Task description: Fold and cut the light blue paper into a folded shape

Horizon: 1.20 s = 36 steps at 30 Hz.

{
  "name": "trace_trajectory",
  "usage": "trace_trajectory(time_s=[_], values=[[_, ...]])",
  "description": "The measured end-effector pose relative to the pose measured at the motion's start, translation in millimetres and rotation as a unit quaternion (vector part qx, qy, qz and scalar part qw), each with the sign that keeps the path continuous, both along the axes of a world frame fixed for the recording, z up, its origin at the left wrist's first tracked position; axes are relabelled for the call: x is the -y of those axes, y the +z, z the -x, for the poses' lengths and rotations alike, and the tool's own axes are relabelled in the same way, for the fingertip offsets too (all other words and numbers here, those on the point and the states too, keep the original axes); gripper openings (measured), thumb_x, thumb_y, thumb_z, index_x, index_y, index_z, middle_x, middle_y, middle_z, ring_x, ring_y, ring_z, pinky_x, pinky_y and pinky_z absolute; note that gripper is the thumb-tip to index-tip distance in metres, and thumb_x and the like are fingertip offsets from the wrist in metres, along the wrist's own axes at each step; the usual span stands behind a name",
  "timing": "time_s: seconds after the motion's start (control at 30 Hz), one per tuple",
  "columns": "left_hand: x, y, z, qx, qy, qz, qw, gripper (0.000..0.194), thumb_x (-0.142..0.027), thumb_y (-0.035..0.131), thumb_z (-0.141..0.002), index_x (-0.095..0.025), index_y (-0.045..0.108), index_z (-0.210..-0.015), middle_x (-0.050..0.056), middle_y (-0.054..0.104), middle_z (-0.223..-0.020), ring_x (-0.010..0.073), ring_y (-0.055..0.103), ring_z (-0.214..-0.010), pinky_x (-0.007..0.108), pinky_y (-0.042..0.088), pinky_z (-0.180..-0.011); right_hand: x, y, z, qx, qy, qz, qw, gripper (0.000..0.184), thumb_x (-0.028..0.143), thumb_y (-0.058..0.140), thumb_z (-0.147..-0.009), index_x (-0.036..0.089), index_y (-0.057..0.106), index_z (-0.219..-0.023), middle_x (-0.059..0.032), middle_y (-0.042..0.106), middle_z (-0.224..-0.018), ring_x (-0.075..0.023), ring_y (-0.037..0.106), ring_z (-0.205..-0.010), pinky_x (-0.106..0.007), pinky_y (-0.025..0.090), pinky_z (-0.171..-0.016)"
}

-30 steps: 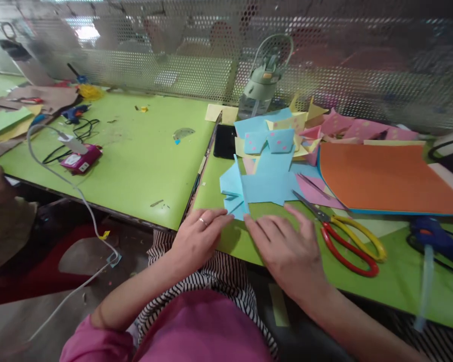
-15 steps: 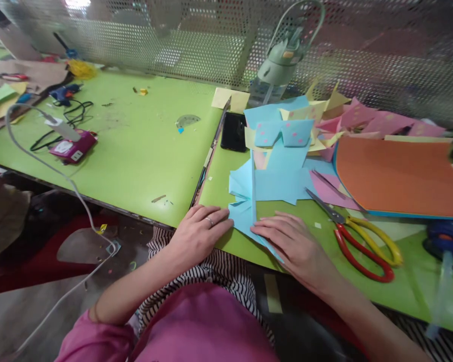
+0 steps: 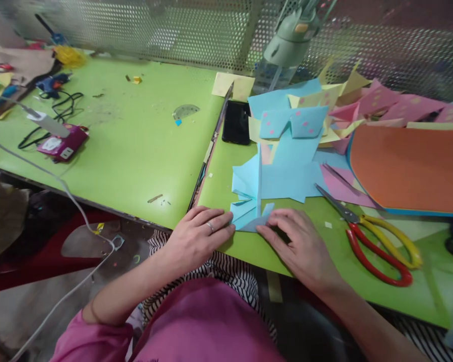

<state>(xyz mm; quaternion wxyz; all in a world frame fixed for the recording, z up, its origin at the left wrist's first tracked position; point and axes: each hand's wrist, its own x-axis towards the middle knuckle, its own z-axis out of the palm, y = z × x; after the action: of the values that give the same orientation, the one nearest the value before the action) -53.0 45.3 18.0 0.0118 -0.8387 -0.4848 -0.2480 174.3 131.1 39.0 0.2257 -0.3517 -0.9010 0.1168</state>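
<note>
A folded light-blue paper [image 3: 245, 181] lies near the table's front edge, with several creases fanning from its middle and a raised fold along its right side. My left hand [image 3: 198, 231] rests flat, its fingertips on the paper's lower left corner. My right hand [image 3: 300, 241] pinches the lower right flap between thumb and fingers, and the flap is turned up. Behind the paper lie more light-blue sheets [image 3: 287, 176] and a blue folded piece with pink dots [image 3: 275, 124]. Scissors [image 3: 362, 221] with red and yellow handles lie open to the right of my right hand.
Orange sheets [image 3: 411, 166] are stacked at the right, with pink and yellow folded paper behind. A black phone [image 3: 236, 122] and a green-lidded bottle [image 3: 287, 48] stand farther back. At left are a purple power socket [image 3: 63, 146], its cable and a glue gun [image 3: 53, 85].
My right hand has taken the paper's lower right flap from hanging near the table edge and folded it upward. My left hand stays on the left corner. The view has shifted slightly.
</note>
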Motion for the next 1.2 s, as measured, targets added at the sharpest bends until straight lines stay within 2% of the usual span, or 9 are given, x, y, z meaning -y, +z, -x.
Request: trace_trajectory(time_s=[0.2, 0.37, 0.6, 0.8, 1.07, 1.2], values=[[3, -1.3, 1, 0.001, -0.007, 0.023, 1.000, 0.027, -0.013, 0.043, -0.097, -0.016, 0.060, -0.118, 0.007, 0.062, -0.134, 0.0193, 0.056, -0.122, 0.037, 0.040, -0.106, 0, -4.8, 1, 0.013, -0.009, -0.008, 1.000, 0.023, 0.038, 0.050, -0.094, 0.023, 0.053, -0.077, -0.0056, 0.062, -0.081, -0.0222, 0.059, -0.080, -0.039, 0.046, -0.074], [6, 0.6, 0, -0.002, -0.025, 0.017, 1.000, 0.032, -0.014, 0.045, -0.098, -0.016, 0.055, -0.128, 0.009, 0.065, -0.128, 0.0204, 0.057, -0.120, 0.037, 0.041, -0.103, -2, -9.5, 1, 0.009, -0.012, -0.026, 1.000, 0.022, 0.036, 0.050, -0.095, 0.023, 0.052, -0.077, -0.0052, 0.062, -0.081, -0.0214, 0.058, -0.080, -0.037, 0.045, -0.074], [16, 6.3, -12, -0.048, 0.025, 0.020, 0.998, 0.038, -0.013, 0.041, -0.098, -0.013, 0.053, -0.135, 0.009, 0.062, -0.133, 0.0222, 0.055, -0.122, 0.038, 0.038, -0.107, -2, -11.6, 1, -0.004, -0.006, -0.044, 0.999, 0.020, 0.035, 0.055, -0.093, 0.022, 0.052, -0.077, -0.0045, 0.061, -0.079, -0.0206, 0.058, -0.078, -0.036, 0.046, -0.072], [30, 1.5, -26, -0.053, 0.071, 0.042, 0.995, 0.046, -0.016, 0.044, -0.095, -0.011, 0.048, -0.140, 0.010, 0.053, -0.144, 0.0265, 0.045, -0.134, 0.043, 0.028, -0.115, -2, -11.4, 2, -0.012, 0.001, -0.048, 0.999, 0.016, 0.031, 0.056, -0.093, 0.022, 0.051, -0.080, -0.0040, 0.060, -0.079, -0.0204, 0.058, -0.078, -0.036, 0.046, -0.073], [32, -5.5, -29, -0.045, 0.083, 0.030, 0.995, 0.048, -0.012, 0.039, -0.094, -0.009, 0.045, -0.142, 0.010, 0.050, -0.146, 0.0249, 0.041, -0.137, 0.042, 0.025, -0.118, -2, -12.0, 3, -0.003, -0.008, -0.057, 0.998, 0.017, 0.032, 0.055, -0.093, 0.021, 0.052, -0.081, -0.0042, 0.059, -0.079, -0.0210, 0.058, -0.078, -0.036, 0.047, -0.072], [32, -5.9, -30, -0.044, 0.087, 0.021, 0.995, 0.047, -0.012, 0.040, -0.094, -0.010, 0.048, -0.140, 0.010, 0.052, -0.144, 0.0253, 0.044, -0.135, 0.042, 0.026, -0.118, -3, -13.7, 3, -0.007, -0.024, -0.040, 0.999, 0.018, 0.036, 0.056, -0.092, 0.020, 0.054, -0.086, -0.0048, 0.060, -0.081, -0.0214, 0.059, -0.079, -0.037, 0.048, -0.072]])
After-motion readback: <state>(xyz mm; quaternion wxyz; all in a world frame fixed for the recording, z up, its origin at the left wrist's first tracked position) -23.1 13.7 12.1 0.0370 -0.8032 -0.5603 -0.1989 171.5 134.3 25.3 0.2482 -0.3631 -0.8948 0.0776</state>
